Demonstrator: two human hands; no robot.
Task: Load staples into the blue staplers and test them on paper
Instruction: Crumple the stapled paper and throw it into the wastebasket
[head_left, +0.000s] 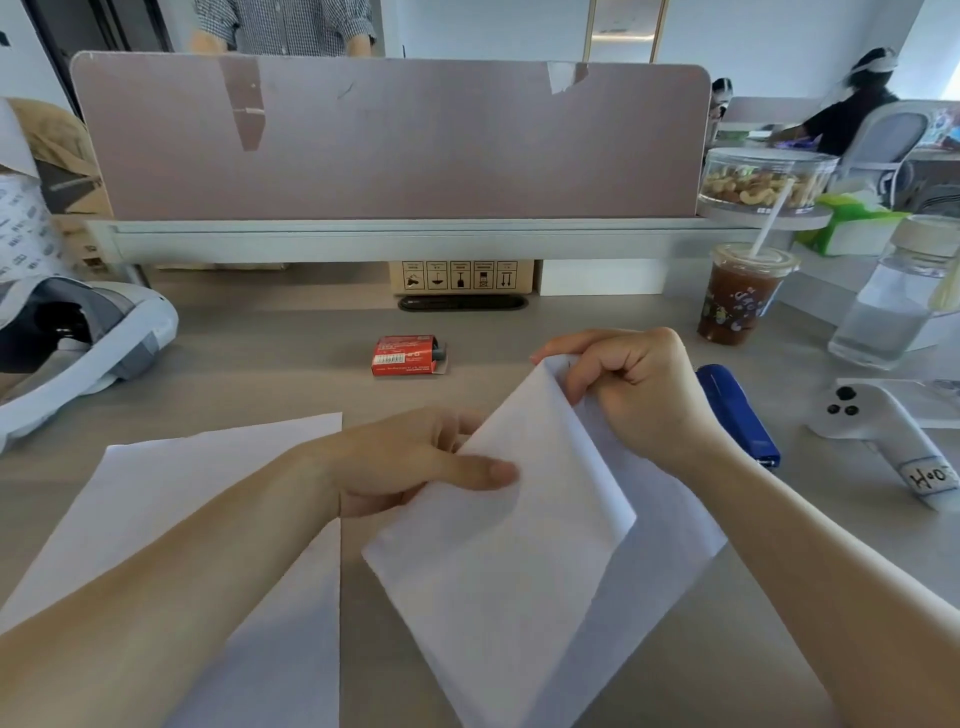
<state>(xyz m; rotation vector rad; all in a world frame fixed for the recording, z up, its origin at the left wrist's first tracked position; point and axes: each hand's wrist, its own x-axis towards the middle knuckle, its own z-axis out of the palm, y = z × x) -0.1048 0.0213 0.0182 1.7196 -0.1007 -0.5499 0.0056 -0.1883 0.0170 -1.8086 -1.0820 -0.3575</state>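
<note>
Both my hands hold white paper sheets (498, 561) lifted off the desk at the centre. My left hand (415, 462) pinches the left edge of the top sheet with thumb on top. My right hand (634, 389) grips the upper corner, peeling one sheet from the one beneath it. A blue stapler (737, 410) lies closed on the desk just right of my right wrist, partly hidden by it. A red staple box (408, 355) sits farther back at the centre, slightly open at its right end. Another white sheet (182, 493) lies flat under my left forearm.
An iced drink cup with straw (737, 296), a water bottle (893, 301) and a white controller (883, 431) stand on the right. A headset (78, 338) rests at the left. A pink divider (389, 140) closes the back, with a nut jar (763, 182) on its ledge.
</note>
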